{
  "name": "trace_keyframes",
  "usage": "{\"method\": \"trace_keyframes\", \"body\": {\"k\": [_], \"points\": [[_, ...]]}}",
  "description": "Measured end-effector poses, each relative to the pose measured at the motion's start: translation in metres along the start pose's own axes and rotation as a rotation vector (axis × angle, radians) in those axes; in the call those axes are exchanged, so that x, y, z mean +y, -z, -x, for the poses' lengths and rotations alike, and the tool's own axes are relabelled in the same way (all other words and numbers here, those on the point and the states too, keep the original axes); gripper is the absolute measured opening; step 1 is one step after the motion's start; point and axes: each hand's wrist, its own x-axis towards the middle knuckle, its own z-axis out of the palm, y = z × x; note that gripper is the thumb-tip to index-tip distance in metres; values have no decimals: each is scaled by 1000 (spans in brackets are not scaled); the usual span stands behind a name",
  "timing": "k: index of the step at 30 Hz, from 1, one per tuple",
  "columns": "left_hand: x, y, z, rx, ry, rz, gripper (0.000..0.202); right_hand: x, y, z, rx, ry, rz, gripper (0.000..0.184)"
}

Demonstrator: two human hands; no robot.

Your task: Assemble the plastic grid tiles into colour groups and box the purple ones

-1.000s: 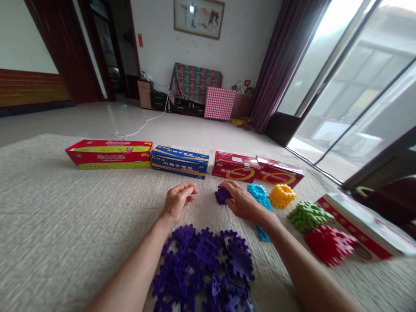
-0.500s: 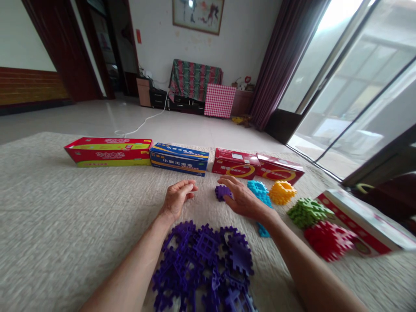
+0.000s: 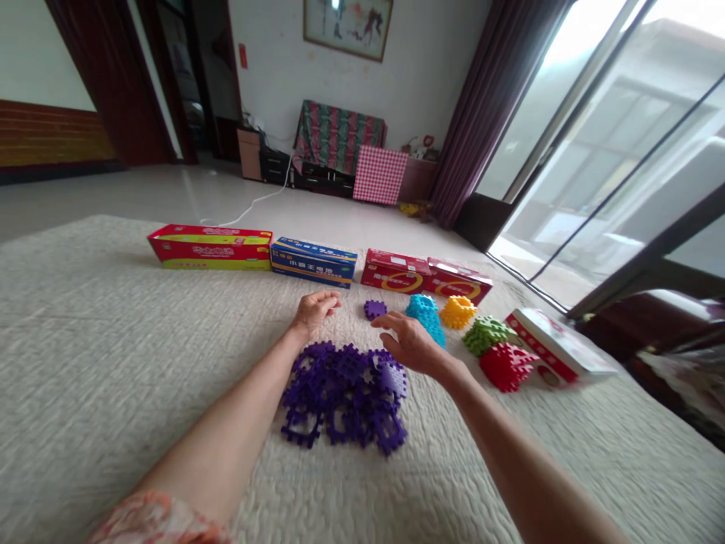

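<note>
A pile of flat purple interlocking blocks (image 3: 340, 385) with toothed edges lies on the quilted cover before me. My left hand (image 3: 317, 312) is just beyond the pile's far left side, fingers curled and thumb against them, with no object showing in it. My right hand (image 3: 408, 340) hovers palm down over the pile's far right side, fingers apart and holding nothing. A small purple block piece (image 3: 374, 309) sits alone past its fingertips. Joined light-blue blocks (image 3: 424, 308) are partly hidden behind the right hand.
A red-and-yellow box (image 3: 215, 249), a blue box (image 3: 313, 263) and two red boxes (image 3: 396, 272) line the far side. To the right are yellow blocks (image 3: 458, 311), green blocks (image 3: 488, 335), red blocks (image 3: 506, 367) and a white-and-red box (image 3: 566, 347).
The view has shifted back, so more of the cover shows in front of the pile. My right hand has come away from the lone purple piece, nearer the pile. My left hand stays curled.
</note>
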Motion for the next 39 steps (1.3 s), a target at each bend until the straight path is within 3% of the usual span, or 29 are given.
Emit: {"method": "trace_keyframes", "body": {"k": [5, 10, 12, 17, 22, 28, 33, 39], "points": [[4, 4, 4, -74, -132, -456, 12, -7, 4, 40, -14, -76, -3, 29], [16, 29, 17, 6, -249, -1132, 17, -19, 8, 69, -78, -153, -21, 32], [16, 36, 25, 56, -237, -1274, 23, -21, 5, 74, -84, -163, -28, 35], [7, 35, 36, 82, -269, -1426, 33, -22, -3, 75, -69, -167, -20, 39], [7, 32, 28, 80, -250, -1511, 32, -23, -5, 72, -86, -191, -32, 43], [3, 32, 19, 127, -217, -1580, 31, -20, 7, 67, -109, -145, -32, 48], [1, 31, 19, 132, -234, -1590, 31, 4, 20, 32, -25, -122, 30, 52], [3, 29, 22, 153, -262, -1632, 31, 45, 5, -28, -47, -108, 141, 53]]}}
